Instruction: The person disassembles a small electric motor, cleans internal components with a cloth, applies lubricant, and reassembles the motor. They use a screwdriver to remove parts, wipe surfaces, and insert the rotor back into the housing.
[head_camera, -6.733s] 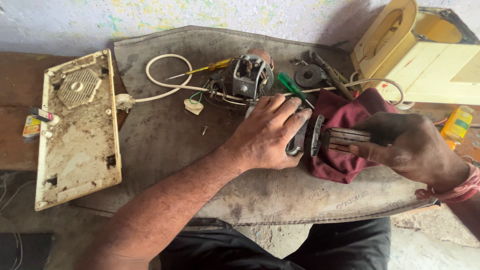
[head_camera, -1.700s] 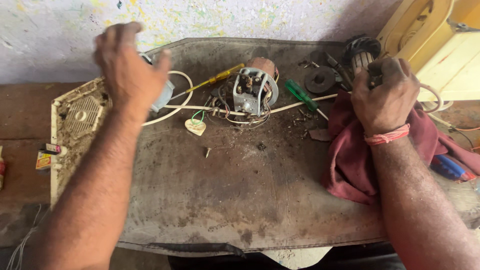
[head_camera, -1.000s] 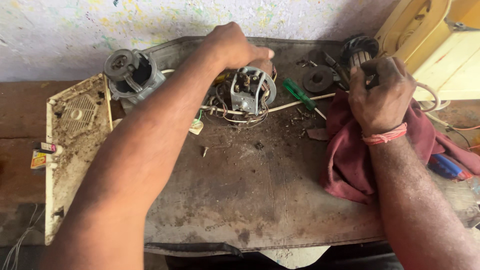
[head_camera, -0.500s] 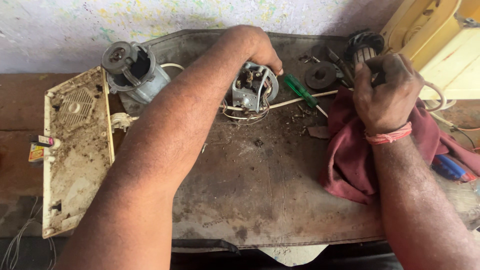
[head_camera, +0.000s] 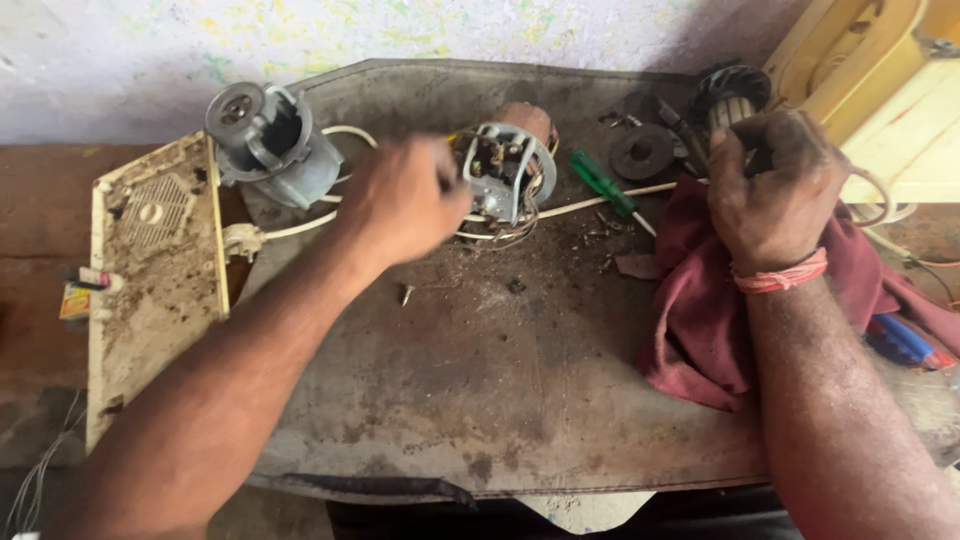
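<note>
My left hand (head_camera: 400, 200) is blurred, fingers curled, just left of a small motor stator (head_camera: 510, 170) with copper windings and loose wires on the dark mat (head_camera: 480, 400). Whether it grips anything is hidden by the blur. My right hand (head_camera: 775, 185) is closed around a motor rotor, whose black fan end (head_camera: 730, 92) sticks out above the fingers, over a dark red cloth (head_camera: 700, 310). A grey motor housing (head_camera: 270, 145) lies at the mat's far left corner.
A green-handled screwdriver (head_camera: 603, 183), a black disc (head_camera: 642, 152) and a white cord (head_camera: 600, 205) lie between the hands. A loose screw (head_camera: 407, 293) sits mid-mat. A dirty cream panel (head_camera: 155, 270) lies left, a yellow casing (head_camera: 880, 80) top right, a blue object (head_camera: 900, 340) right.
My left hand set the grey housing down at the far left, reached to the stator, and has now drawn back leftward from it. My right hand keeps hold of the rotor.
</note>
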